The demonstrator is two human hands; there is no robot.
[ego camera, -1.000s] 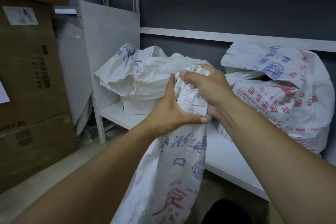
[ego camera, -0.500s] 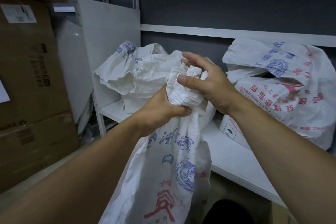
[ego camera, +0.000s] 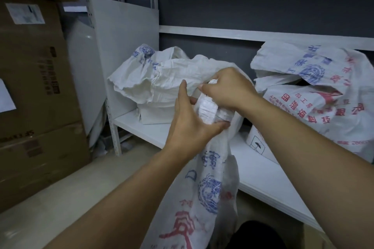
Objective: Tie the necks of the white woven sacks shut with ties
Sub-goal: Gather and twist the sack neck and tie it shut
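Observation:
A white woven sack (ego camera: 204,192) with blue and red print hangs in front of me, its neck (ego camera: 207,109) bunched into a crumpled wad. My left hand (ego camera: 190,125) grips the neck from below, thumb across the front, fingers spread upward. From above, my right hand (ego camera: 226,89) pinches the top of the wad with its fingertips. No tie is visible. Two more white sacks lie on the shelf: a plain one (ego camera: 157,85) at the back left and a printed one (ego camera: 319,95) at the right.
The white shelf board (ego camera: 261,170) runs from left to right behind the held sack, with a metal upright (ego camera: 113,133) at its left end. Stacked cardboard boxes (ego camera: 34,95) stand on the left. Pale floor (ego camera: 60,204) lies below.
My left hand has loosened from a closed grip, its fingers now spread upward. My right hand has shifted over the top of the bunched neck, which sits lower between my hands.

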